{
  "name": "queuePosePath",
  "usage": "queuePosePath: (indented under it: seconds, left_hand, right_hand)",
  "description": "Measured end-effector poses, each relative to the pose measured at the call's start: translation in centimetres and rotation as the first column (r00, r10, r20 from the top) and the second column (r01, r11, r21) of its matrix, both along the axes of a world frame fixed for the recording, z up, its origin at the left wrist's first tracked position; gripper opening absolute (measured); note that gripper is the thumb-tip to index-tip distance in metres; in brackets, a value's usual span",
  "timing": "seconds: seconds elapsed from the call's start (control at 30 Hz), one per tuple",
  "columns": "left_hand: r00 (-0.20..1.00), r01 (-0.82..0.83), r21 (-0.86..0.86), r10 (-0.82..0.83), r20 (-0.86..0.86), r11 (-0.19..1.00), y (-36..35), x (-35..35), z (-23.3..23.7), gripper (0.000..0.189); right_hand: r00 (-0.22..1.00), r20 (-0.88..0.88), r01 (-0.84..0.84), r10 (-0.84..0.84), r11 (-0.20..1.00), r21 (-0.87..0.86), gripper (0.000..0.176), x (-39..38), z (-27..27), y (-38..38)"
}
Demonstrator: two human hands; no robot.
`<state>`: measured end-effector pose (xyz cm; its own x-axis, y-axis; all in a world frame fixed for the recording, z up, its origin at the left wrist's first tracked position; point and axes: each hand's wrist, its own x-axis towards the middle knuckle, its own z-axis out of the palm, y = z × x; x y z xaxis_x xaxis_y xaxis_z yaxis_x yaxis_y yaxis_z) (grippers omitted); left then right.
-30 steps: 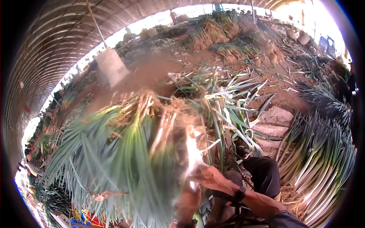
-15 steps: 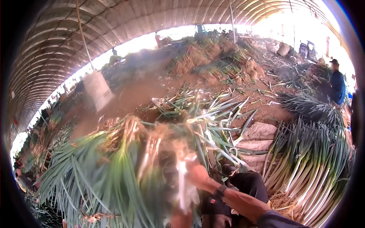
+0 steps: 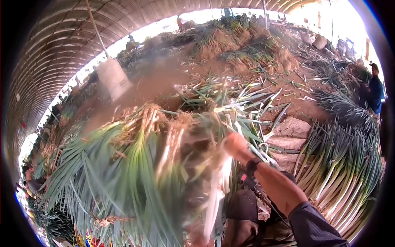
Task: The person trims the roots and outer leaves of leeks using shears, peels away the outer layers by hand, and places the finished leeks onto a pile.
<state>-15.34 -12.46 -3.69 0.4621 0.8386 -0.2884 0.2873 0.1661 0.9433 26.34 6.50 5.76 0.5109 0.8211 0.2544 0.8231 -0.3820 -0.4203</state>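
A long green onion (image 3: 213, 201) with a white stalk stands tilted in front of me, blurred by motion. My right hand (image 3: 237, 146), with a black band on its wrist, is closed at the upper end of the stalk, by pale strips of skin. At the bottom edge my left hand (image 3: 196, 238) shows as a blurred patch around the lower part of the same stalk, mostly hidden. To the left lies a big heap of green onions (image 3: 140, 164), roots up and green leaves hanging toward me.
Trimmed leaves (image 3: 247, 103) litter the ground ahead. Cleaned green onions (image 3: 337, 181) are laid in a row at the right, beside folded tan sacks (image 3: 290, 136). A white sack (image 3: 113, 80) hangs on a pole. Another person (image 3: 375, 88) is at the far right.
My right hand has moved up and right from the stalk's middle to its upper end, and pale strips now trail beneath it. The whole view has shifted slightly.
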Motion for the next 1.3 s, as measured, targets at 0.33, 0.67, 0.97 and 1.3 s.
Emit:
queuePosePath:
  seconds: [0.33, 0.67, 0.97, 1.3]
  left_hand:
    - [0.991, -0.113, 0.143, 0.102, 0.083, 0.983, -0.1, -4.8, -3.4, 0.056]
    - [0.911, -0.318, 0.136, 0.343, -0.231, 0.938, 3.2, 0.9, 9.5, 0.019]
    - [0.978, -0.083, 0.319, 0.139, -0.154, 0.944, -0.1, -0.5, 3.7, 0.032]
    - [0.885, -0.027, 0.397, 0.207, -0.417, 0.917, -2.1, -2.8, 4.0, 0.022]
  right_hand:
    - [-0.214, -0.696, -0.186, 0.686, 0.671, 0.718, 0.015, 6.3, 0.1, -3.1]
    - [0.426, -0.511, -0.772, 0.747, 0.595, 0.225, 0.066, -12.3, 5.3, -7.8]
    - [0.41, -0.629, -0.282, 0.66, 0.748, 0.601, 0.013, -10.9, 1.2, -3.7]
    - [0.039, -0.707, -0.076, 0.706, 0.707, 0.703, 0.022, 8.3, -8.6, 1.6]
